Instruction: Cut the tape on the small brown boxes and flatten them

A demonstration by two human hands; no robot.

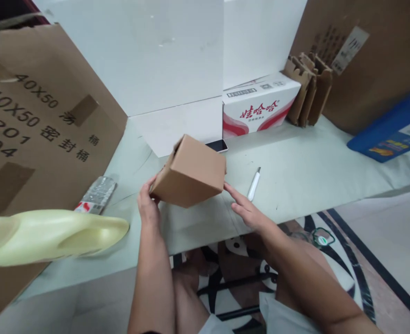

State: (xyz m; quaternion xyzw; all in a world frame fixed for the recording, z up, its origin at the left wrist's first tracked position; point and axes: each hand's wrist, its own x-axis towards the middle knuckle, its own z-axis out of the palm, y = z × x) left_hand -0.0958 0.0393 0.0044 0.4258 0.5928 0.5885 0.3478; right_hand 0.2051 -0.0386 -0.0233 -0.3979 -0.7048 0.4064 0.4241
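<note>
A small brown cardboard box (200, 164) is tilted above the pale table cover. My left hand (148, 202) grips its lower left edge, thumb and fingers around the corner. On the other side my right hand (243, 206) has its fingers stretched out, the index fingertip at the box's lower right corner. Just beyond that hand lies a slim white pen-like tool (254, 184) with a dark tip. Partly hidden behind the box is a dark-screened phone (218, 146).
White boxes (177, 55) and a red-and-white carton (260, 109) line the back, beside folded cardboard pieces (307, 90). Large brown cartons (52, 120) flank the table. A pale yellow curved object (55, 236), a clear packet (99, 192) and a blue package (393, 127) are nearby.
</note>
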